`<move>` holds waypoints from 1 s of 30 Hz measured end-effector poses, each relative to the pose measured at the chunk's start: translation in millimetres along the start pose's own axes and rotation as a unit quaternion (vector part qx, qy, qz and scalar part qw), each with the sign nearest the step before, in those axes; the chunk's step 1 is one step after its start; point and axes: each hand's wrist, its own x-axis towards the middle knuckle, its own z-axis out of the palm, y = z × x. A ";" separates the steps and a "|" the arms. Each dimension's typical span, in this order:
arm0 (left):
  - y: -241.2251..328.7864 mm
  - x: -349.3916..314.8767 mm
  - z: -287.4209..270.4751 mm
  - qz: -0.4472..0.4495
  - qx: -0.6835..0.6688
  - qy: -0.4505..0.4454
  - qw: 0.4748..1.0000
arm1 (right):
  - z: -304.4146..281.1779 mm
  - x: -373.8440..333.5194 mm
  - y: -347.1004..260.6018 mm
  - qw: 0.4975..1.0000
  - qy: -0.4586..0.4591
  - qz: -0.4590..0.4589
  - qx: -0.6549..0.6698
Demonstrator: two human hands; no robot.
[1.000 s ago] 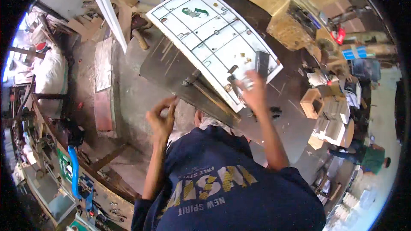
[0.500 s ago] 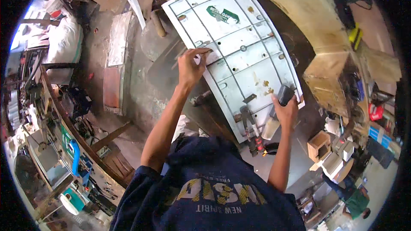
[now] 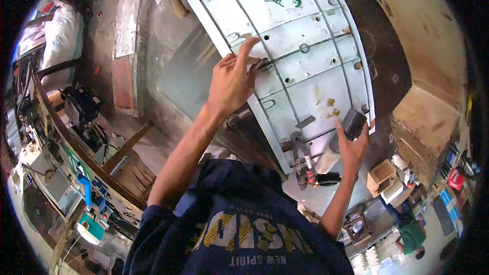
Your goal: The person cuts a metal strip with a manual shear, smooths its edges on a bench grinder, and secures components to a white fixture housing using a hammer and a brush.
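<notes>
A curved white panel point(image 3: 305, 86) with a grid of thin dark rods lies in front of me. Over its left edge, my left hand point(image 3: 232, 84) pinches a small dark piece point(image 3: 263, 63) at the end of a cross rod; its index finger points away from the pinch. My right hand point(image 3: 352, 147) grips a tool with a dark block-like head point(image 3: 353, 122) and a pale lower part point(image 3: 327, 162), low over the panel's near right corner. Beside it, pincers point(image 3: 298, 147) lie on the panel's near end, and a small dark flat piece point(image 3: 305, 121) rests just beyond them.
A cluttered workbench point(image 3: 91, 173) runs along the left, near a white sack point(image 3: 63, 46). A large tan curved shell point(image 3: 412, 46) rises at the right. An open wooden box point(image 3: 382, 177) stands at the lower right, with a person in green point(image 3: 411, 235) beyond.
My view has shifted closer to the panel. The left index finger has lifted from the pinch, while the small dark piece shows between the other fingers. The right hand still holds the block-headed tool.
</notes>
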 end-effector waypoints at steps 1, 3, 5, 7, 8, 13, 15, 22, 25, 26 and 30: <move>-0.8 -0.8 0.8 -0.008 -0.002 -0.010 1.000 | -2.6 -2.0 0.6 1.000 -0.006 -0.011 0.024; -1.8 -3.6 1.2 -0.025 -0.006 -0.030 0.999 | -12.5 -8.0 -5.3 0.997 -0.019 -0.028 0.071; -1.3 -6.0 3.3 -0.023 0.008 -0.040 0.999 | -28.5 -18.6 -28.2 0.991 -0.033 -0.042 0.121; -0.7 -5.7 3.4 -0.026 0.006 -0.044 0.999 | -44.8 -23.0 -48.0 0.956 0.001 -0.166 0.240; -1.7 -5.1 2.8 -0.033 -0.001 -0.042 0.999 | -55.3 -16.6 -62.8 0.926 -0.012 -0.231 0.300; 6.6 2.4 0.4 -0.042 -0.002 -0.058 0.997 | -47.0 9.8 -143.4 0.736 -0.009 -0.332 0.589; 6.9 2.8 -2.0 -0.031 0.004 -0.059 0.998 | -40.1 19.3 -167.1 0.719 -0.052 -0.369 0.586; 8.9 -1.0 -1.2 -0.022 0.028 -0.011 0.999 | -11.0 14.0 -232.4 0.702 -0.110 -0.436 0.553; 10.3 -3.7 -7.2 -0.018 0.046 -0.017 0.999 | -8.3 7.3 -234.2 0.704 -0.111 -0.407 0.571; 10.3 -5.3 -14.1 -0.073 -0.007 -0.061 0.995 | -2.5 23.7 -224.2 0.722 -0.082 -0.464 0.507; -22.7 -28.5 -31.8 -0.062 0.048 0.149 0.986 | -26.1 12.4 -228.5 0.741 -0.047 -0.412 0.528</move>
